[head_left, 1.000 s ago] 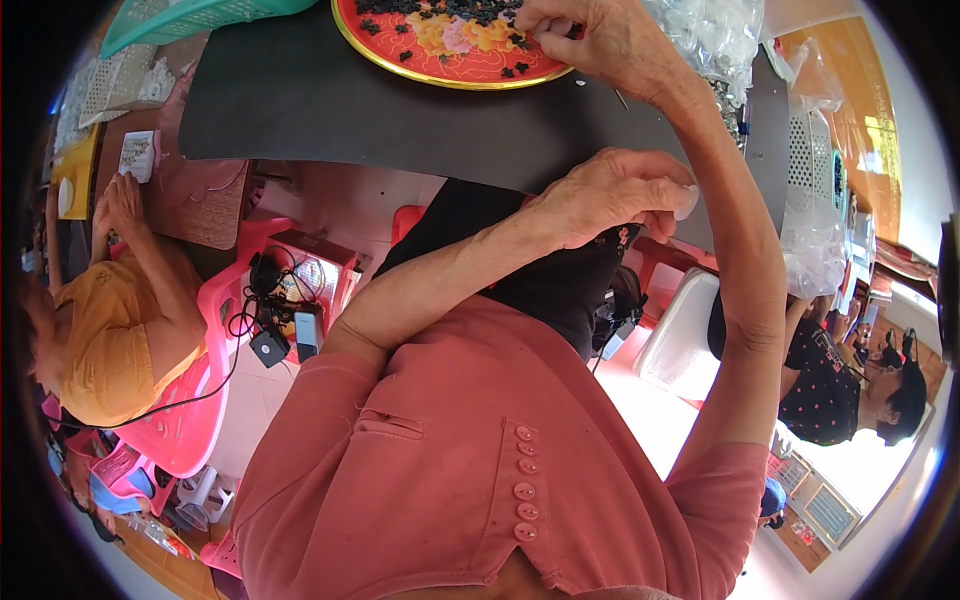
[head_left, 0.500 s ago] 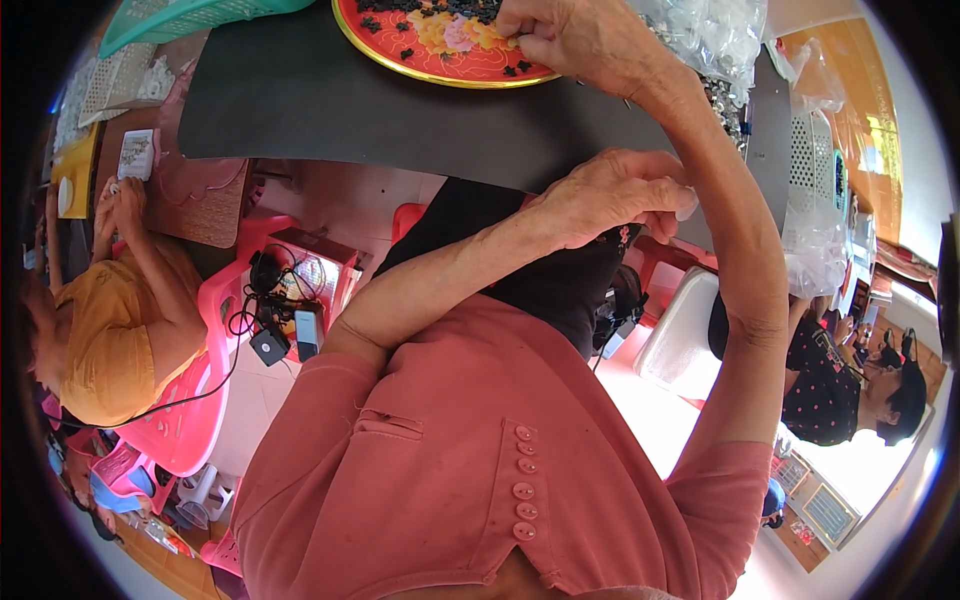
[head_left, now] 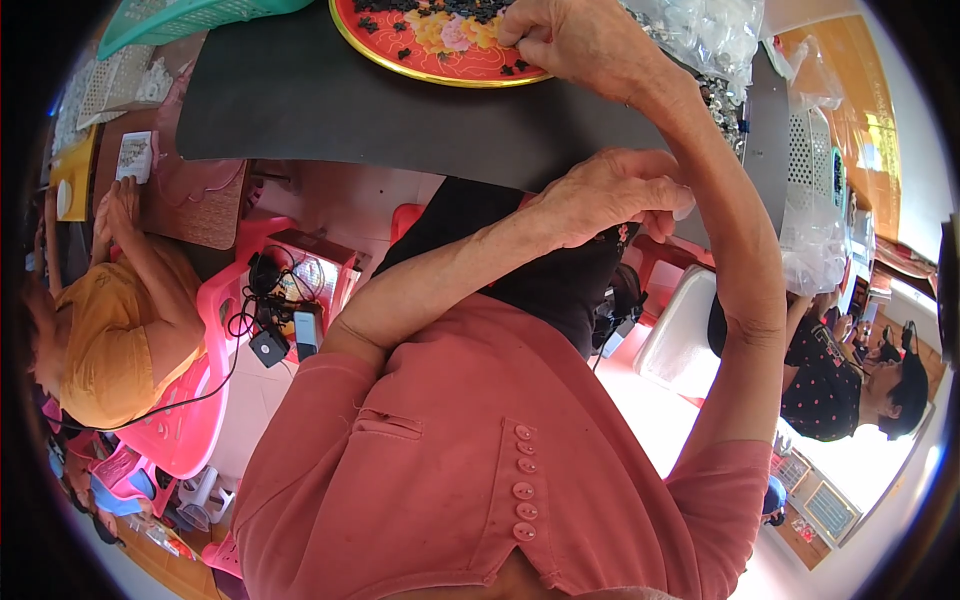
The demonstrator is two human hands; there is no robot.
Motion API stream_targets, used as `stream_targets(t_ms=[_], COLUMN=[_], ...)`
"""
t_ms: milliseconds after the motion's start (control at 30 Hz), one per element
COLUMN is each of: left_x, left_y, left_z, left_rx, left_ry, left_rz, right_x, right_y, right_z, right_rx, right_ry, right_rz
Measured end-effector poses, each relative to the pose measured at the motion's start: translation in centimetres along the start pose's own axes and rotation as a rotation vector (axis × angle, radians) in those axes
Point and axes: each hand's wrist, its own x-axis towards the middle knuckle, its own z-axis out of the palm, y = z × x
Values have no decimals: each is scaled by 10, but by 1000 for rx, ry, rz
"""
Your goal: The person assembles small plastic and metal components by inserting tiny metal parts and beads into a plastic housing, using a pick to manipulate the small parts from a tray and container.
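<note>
Your hands at the red flowered tray

Your right hand (head_left: 575, 45) pinches narrowly among small black pieces (head_left: 440, 10) on the glossy round red tray (head_left: 400, 55), at twelve o'clock on the matte dark desk (head_left: 330, 110). Your left hand (head_left: 610, 195) curls near the desk's edge; whether it holds anything, I cannot tell.

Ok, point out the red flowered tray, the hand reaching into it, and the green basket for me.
red tray (head_left: 420, 62), head view, on its bare red rim area at the lower left.
right hand (head_left: 575, 45), head view, on the back of the hand.
green basket (head_left: 170, 18), head view, on its mesh side wall.
</note>
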Motion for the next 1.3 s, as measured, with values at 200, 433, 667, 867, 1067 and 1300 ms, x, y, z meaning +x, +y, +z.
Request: stream_targets(t_ms=[200,433,667,867,1067,1300], left_x=[-3,-3,2,2,2,3], left_y=[8,6,14,14,16,14], left_z=[0,2,12,1,-6,-10], left_rx=[24,-38,16,-13,-58,-88], left_ry=[-15,-17,68,37,13,-11], left_rz=[-28,-36,-52,0,11,37], right_x=[-3,-31,-78,-130,-172,-187], right_y=[-1,5,16,28,36,31], right_z=[-2,-2,-13,-7,7,25], right_rx=[32,436,678,711,691,937], right_ry=[41,366,423,531,662,732], right_rz=[-28,-371,163,253,239,242])
